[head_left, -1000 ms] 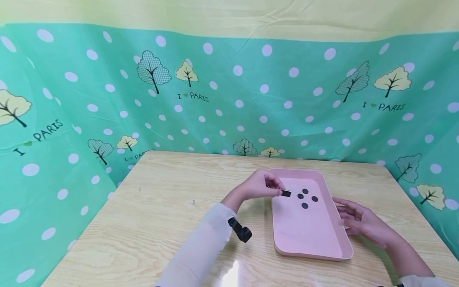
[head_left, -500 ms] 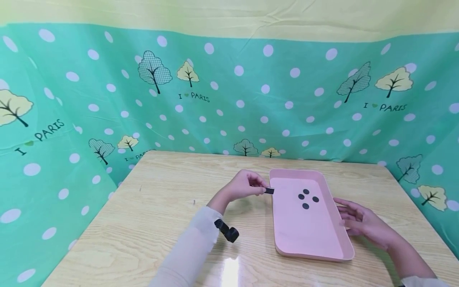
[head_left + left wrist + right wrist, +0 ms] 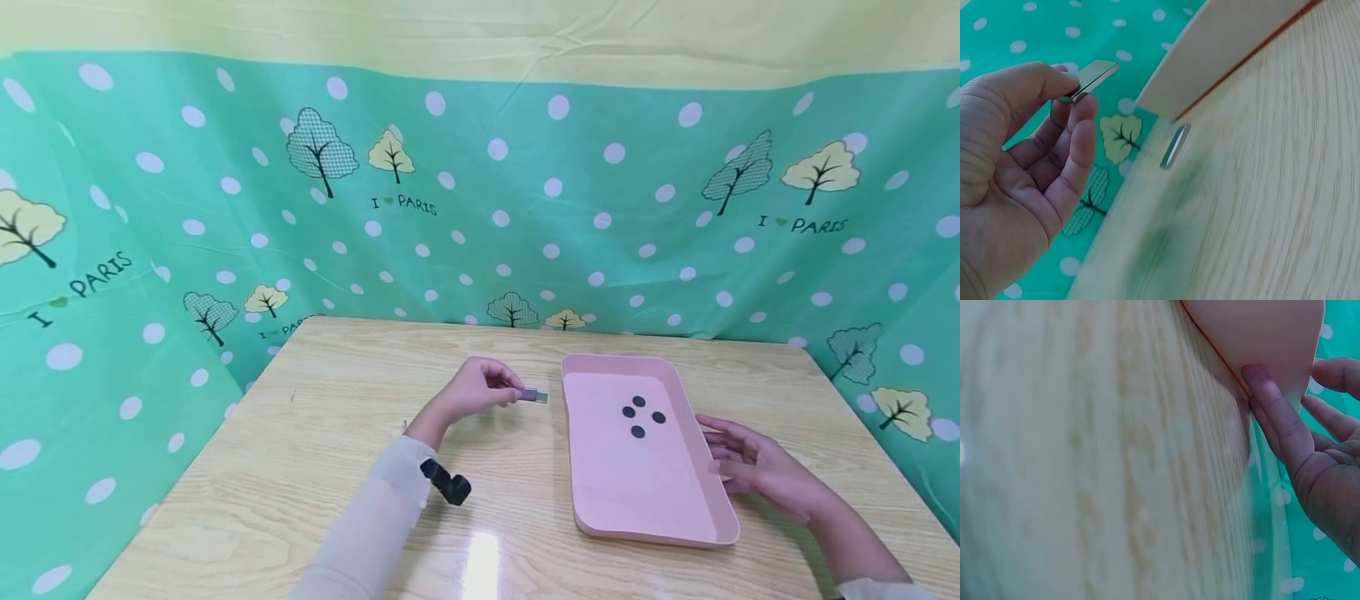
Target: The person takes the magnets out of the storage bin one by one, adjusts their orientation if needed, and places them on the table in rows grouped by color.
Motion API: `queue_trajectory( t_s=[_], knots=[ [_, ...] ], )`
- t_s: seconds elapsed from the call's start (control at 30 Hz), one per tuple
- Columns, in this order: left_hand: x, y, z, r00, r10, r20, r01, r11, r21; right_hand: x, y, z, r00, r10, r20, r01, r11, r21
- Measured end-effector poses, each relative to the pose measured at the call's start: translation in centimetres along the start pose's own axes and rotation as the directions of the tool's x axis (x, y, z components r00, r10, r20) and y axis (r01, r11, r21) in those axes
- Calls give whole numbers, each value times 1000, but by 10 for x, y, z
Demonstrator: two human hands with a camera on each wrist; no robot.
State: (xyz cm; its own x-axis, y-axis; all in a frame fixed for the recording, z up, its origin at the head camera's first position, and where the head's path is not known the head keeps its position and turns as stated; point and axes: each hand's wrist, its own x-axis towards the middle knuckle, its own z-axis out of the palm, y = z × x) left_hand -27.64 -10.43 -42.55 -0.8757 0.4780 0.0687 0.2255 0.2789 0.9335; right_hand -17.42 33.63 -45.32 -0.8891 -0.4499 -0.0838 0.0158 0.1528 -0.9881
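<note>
My left hand [image 3: 480,387] pinches a small flat rectangular shiny metal piece [image 3: 528,394] between thumb and fingertip, above the table left of the pink tray [image 3: 731,529]. In the left wrist view the same metal piece [image 3: 1094,78] juts out past the thumb, its smooth face reflecting light. Several flat black discs [image 3: 637,432] lie inside the tray, grouped in its far half. Along the tray's right side, my right hand [image 3: 765,467] rests its fingers against the outer wall. The right wrist view has the thumb [image 3: 1266,384] on that wall near its lower edge.
A slim shiny strip [image 3: 1175,145] shows against the glossy wooden table [image 3: 300,467] near the tray's corner in the left wrist view. A green curtain [image 3: 450,275] with white dots and trees hangs behind the table and at both sides.
My left hand has moved left with the metal piece, from over the tray to beside it. The discs, the tray and my right hand have stayed in place.
</note>
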Motion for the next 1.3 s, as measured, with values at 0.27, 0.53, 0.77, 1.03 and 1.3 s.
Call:
queue_trajectory(
  t_s=[0.27,0.53,0.77,1.03,1.3],
  knots=[
    [-3,-15,-14,998,-45,-43,46,999,21,-1,0,-1,1000,7,-2,-7,1000,3],
    [-4,-32,-26,993,-95,-72,99,994,50,-1,-1,-1,1000,4,-7,-4,1000,-6],
    [-2,-48,-33,984,-155,-86,161,985,61,0,-1,0,1000,4,-12,-5,1000,-15],
    [-2,-51,-39,976,-185,-119,195,977,81,1,-1,0,1000,6,-8,-6,1000,-10],
    [-2,-48,-43,974,-177,-139,203,958,201,1,-1,1,1000,-10,-8,10,1000,-9]
  ],
)
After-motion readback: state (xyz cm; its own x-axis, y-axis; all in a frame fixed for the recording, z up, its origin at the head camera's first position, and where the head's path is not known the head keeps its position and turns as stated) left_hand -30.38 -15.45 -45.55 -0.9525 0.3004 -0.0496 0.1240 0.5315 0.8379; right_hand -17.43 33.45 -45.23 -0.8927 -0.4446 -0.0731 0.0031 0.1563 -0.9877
